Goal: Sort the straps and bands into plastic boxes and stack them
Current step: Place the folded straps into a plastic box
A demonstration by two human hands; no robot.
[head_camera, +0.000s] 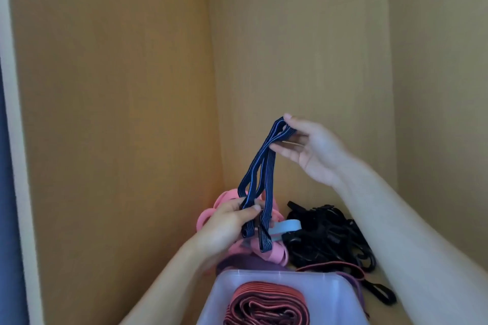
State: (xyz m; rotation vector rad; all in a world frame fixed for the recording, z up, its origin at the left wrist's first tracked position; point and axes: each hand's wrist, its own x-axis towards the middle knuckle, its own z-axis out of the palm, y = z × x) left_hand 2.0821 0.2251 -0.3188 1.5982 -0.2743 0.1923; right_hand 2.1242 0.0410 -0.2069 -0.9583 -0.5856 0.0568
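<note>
**Now: blue strap stretched between both hands, box below the lower fingers**

Blue strap [260,169] is folded into several strands and held off the surface. Right hand [311,150] pinches the top fold between thumb and fingertips [287,116], other fingers loosely extended. Left hand [227,227] grasps the lower strands, thumb pressed over them, and short loop ends dangle just under its fingers.

Key relation: the strap's long axis is near upright and leans slightly right, running from the left fingers up to the right fingers. The plastic box [264,276] sits below the left fingers and toward the person, well under the right fingers, so the left hand is nearer to it. A coiled red strap [264,303] lies inside.

Judgement: the step is folding or gathering the blue strap before boxing it. The next move probably needs the top fold brought down toward the left fingers, then the bundle lowered beside the red coil. Loose ends may spring open.

Behind the left fingers are pink bands [221,200]. To their right lie a light blue band [286,227] and a pile of black straps [324,235], unsorted.
</note>
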